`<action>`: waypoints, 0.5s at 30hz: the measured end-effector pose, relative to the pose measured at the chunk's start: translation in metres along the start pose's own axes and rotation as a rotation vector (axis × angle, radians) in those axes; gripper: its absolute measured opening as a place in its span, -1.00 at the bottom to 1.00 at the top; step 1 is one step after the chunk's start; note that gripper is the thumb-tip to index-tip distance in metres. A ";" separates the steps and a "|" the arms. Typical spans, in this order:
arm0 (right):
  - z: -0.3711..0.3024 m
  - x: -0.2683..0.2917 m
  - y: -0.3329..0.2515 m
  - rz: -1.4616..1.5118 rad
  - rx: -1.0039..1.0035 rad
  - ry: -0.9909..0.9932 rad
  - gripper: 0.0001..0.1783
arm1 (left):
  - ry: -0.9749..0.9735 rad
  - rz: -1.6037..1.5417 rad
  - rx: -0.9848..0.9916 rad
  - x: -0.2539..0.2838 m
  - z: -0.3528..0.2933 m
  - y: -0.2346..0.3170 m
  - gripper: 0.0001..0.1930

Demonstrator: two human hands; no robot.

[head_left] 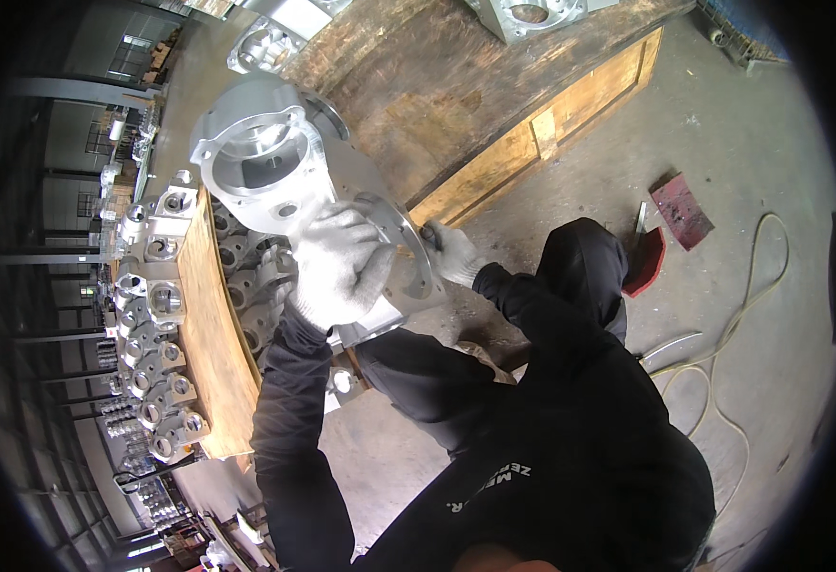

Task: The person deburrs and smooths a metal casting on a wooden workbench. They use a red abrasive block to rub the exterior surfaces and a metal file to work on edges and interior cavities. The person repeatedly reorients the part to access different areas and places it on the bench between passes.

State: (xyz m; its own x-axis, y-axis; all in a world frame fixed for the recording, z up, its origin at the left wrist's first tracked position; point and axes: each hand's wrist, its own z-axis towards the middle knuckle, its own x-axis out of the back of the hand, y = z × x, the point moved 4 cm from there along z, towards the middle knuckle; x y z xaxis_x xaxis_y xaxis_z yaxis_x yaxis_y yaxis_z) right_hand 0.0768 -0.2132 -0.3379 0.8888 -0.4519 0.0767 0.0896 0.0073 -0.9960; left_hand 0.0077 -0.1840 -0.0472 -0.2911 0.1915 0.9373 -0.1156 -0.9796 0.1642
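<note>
A large silver metal casting (270,205) with a wide round bore and a flanged end is tilted in front of me, near the wooden bench's edge. My left hand (342,262), in a white knitted glove, is closed on the casting's upper side, fingers curled. At the right, my right hand (453,255), gloved the same way, is closed at the rim of the flange (407,250). The rim partly hides its fingertips, beside a small dark spot I cannot make out.
The worn wooden bench (418,95) carries more castings (523,14) at its far side. At left, several castings stand beside a plywood board (213,343). Red pieces (682,210) and a pale hose (723,343) lie on the floor at right.
</note>
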 end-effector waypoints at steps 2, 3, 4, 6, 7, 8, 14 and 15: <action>0.008 -0.008 0.007 -0.012 -0.004 -0.020 -0.79 | -0.014 -0.137 0.043 -0.001 0.000 -0.002 -0.91; 0.011 -0.011 0.011 -0.037 -0.033 -0.045 -0.81 | -0.024 -0.127 0.075 -0.003 -0.001 -0.003 -0.92; 0.013 -0.015 0.014 -0.065 -0.062 -0.055 -0.82 | -0.026 -0.125 0.068 -0.004 -0.002 -0.003 -0.93; 0.015 -0.020 0.014 0.043 -0.012 -0.064 -0.84 | -0.032 -0.121 0.060 -0.005 -0.004 -0.004 -0.94; 0.015 -0.022 0.014 0.108 -0.016 -0.083 -0.85 | -0.037 -0.122 0.060 -0.005 -0.005 -0.005 -0.94; 0.016 -0.021 0.011 0.098 0.031 -0.043 -0.85 | -0.030 -0.127 0.072 -0.006 -0.006 -0.006 -0.94; 0.015 -0.016 0.000 -0.055 -0.042 -0.021 -0.83 | -0.017 -0.105 0.024 -0.005 -0.003 -0.009 -0.92; 0.014 -0.014 -0.001 -0.044 -0.043 -0.011 -0.83 | -0.024 -0.088 0.015 -0.005 -0.003 -0.008 -0.92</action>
State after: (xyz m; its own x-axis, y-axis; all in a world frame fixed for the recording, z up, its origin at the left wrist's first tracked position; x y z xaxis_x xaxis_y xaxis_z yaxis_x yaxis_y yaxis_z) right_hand 0.0701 -0.1941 -0.3370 0.8893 -0.4411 0.1208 0.1097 -0.0507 -0.9927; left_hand 0.0074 -0.1765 -0.0545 -0.2571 0.2758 0.9262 -0.1258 -0.9598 0.2508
